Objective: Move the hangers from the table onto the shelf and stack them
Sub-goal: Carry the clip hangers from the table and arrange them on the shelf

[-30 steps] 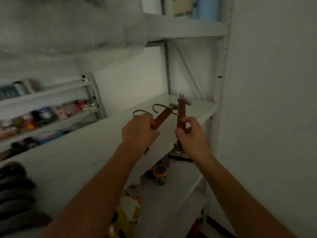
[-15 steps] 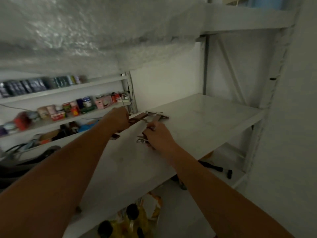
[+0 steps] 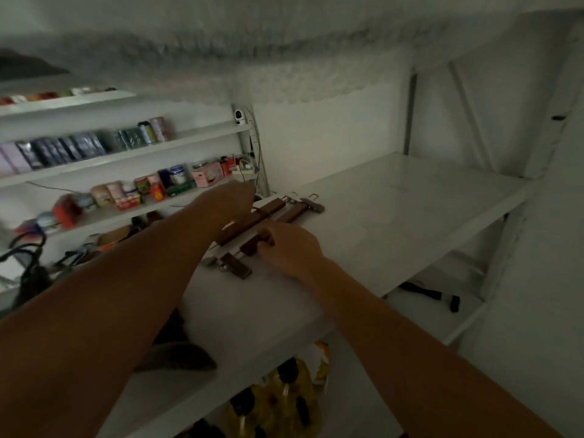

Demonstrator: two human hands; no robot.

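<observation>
Several wooden clip hangers lie side by side on the white shelf (image 3: 395, 210). One brown hanger bar (image 3: 268, 211) runs under my left hand (image 3: 232, 200), which is blurred; its fingers are hidden, so its grip is unclear. A second hanger (image 3: 298, 211) lies just to the right, its metal clip pointing away from me. My right hand (image 3: 286, 248) pinches the near end of this second bar. A further clip end (image 3: 238, 268) sticks out in front of both hands.
A grey padded sheet (image 3: 221, 42) hangs low overhead. Neighbouring shelves at left hold jars and boxes (image 3: 158, 184). A dark object (image 3: 180, 358) lies on the shelf by my left arm. Below are bottles (image 3: 284, 399) and a dark tool (image 3: 426, 292).
Both hands carried the hangers from mid-air leftward and down onto the shelf. The hangers now lie flat, and my view has turned left.
</observation>
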